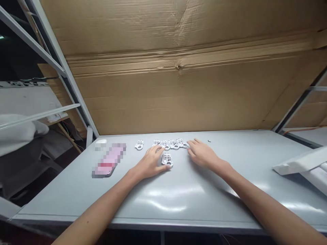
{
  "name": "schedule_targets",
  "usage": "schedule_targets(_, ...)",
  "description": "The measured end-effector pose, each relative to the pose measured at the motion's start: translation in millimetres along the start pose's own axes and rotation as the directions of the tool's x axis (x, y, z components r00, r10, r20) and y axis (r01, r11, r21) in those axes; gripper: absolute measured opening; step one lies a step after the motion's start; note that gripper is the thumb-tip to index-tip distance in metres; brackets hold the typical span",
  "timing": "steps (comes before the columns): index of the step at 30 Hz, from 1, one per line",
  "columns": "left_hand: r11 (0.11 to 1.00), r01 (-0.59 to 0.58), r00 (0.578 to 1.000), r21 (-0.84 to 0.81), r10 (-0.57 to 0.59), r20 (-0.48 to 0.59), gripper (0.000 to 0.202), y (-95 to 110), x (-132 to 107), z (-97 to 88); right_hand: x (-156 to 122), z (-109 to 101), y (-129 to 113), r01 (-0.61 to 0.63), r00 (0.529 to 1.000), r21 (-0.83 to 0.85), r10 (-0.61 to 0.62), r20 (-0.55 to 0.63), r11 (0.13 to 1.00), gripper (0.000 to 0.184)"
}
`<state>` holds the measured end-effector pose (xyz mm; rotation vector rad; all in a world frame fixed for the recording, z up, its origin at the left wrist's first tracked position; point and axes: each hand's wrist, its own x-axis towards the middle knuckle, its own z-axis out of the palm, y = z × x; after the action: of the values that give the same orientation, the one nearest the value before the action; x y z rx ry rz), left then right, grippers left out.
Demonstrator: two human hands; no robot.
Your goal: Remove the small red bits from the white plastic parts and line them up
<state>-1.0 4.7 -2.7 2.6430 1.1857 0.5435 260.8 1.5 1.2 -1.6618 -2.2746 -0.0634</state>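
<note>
Several small white plastic parts (173, 144) lie in a row near the back of a grey table (178, 194). One more white part (139, 145) lies apart to the left of the row. Another white part (167, 160) rests nearer to me, just right of my left hand (150, 163). That hand lies flat on the table with fingers stretched toward the row, its thumb beside the near part. My right hand (201, 153) also lies flat, fingers spread, its fingertips touching the right end of the row. Neither hand holds anything.
A blurred pink flat object (108, 160) lies on the table's left side, with a small white item (101, 141) behind it. White foam pieces (304, 163) sit at the right edge. A cardboard sheet (178, 68) stands behind the table. Metal rack bars (51, 58) rise at left.
</note>
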Motion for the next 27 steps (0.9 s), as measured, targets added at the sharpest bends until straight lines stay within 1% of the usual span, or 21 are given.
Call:
schedule_targets(1,1.0,0.0,1.0,0.017,0.0,0.009,0.065,-1.3,-0.4,-0.5,-1.1,-1.8,-6.7,0.039,0.999,0.054,-0.037,-0.037,0.998,0.027)
schedule_targets(3,0.999,-0.022,1.0,0.045,0.021,0.019,0.059,-2.9,-1.0,-0.9,-3.5,-2.6,-21.6,0.173,0.982,0.148,-0.159,-0.1,0.974,0.029)
schedule_targets(5,0.997,-0.053,0.999,0.061,0.052,0.015,0.054,-3.5,-1.0,-0.3,-5.8,0.8,-35.6,0.331,0.943,0.206,-0.314,-0.112,0.921,0.029)
schedule_targets(6,0.996,-0.066,0.998,0.063,0.065,0.009,0.053,-3.6,-0.8,0.3,-6.8,3.6,-41.3,0.38,0.925,0.211,-0.366,-0.107,0.9,0.028)
schedule_targets(7,0.995,-0.076,0.997,0.062,0.076,0.003,0.053,-3.5,-0.5,1.1,-7.6,6.7,-45.8,0.403,0.915,0.208,-0.388,-0.112,0.891,0.026)
schedule_targets(9,0.995,-0.084,0.996,0.056,0.084,-0.005,0.052,-3.0,0.5,2.6,-8.5,12.4,-50.6,0.401,0.915,0.204,-0.381,-0.13,0.893,0.024)
schedule_targets(12,0.996,-0.083,0.997,0.025,0.083,-0.009,0.047,-0.9,1.9,4.6,-8.5,16.5,-50.8,0.371,0.926,0.209,-0.345,-0.153,0.905,0.021)
schedule_targets(15,0.995,-0.091,0.996,-0.027,0.091,-0.023,0.046,2.2,3.1,6.1,-8.1,15.9,-49.5,0.341,0.938,0.226,-0.316,-0.142,0.912,0.021)
schedule_targets(19,0.992,-0.104,0.993,-0.067,0.1,-0.067,0.043,5.3,4.1,7.5,-7.4,14.7,-50.4,0.287,0.957,0.286,-0.262,-0.124,0.914,0.022)
schedule_targets(24,0.989,-0.134,0.987,-0.068,0.127,-0.096,0.039,5.7,5.3,7.6,-3.6,16.3,-46.1,0.282,0.959,0.433,-0.259,-0.112,0.856,0.019)
schedule_targets(27,0.987,-0.145,0.986,-0.062,0.139,-0.096,0.039,5.7,6.0,6.8,-1.2,18.5,-41.9,0.294,0.955,0.473,-0.279,-0.104,0.83,0.017)
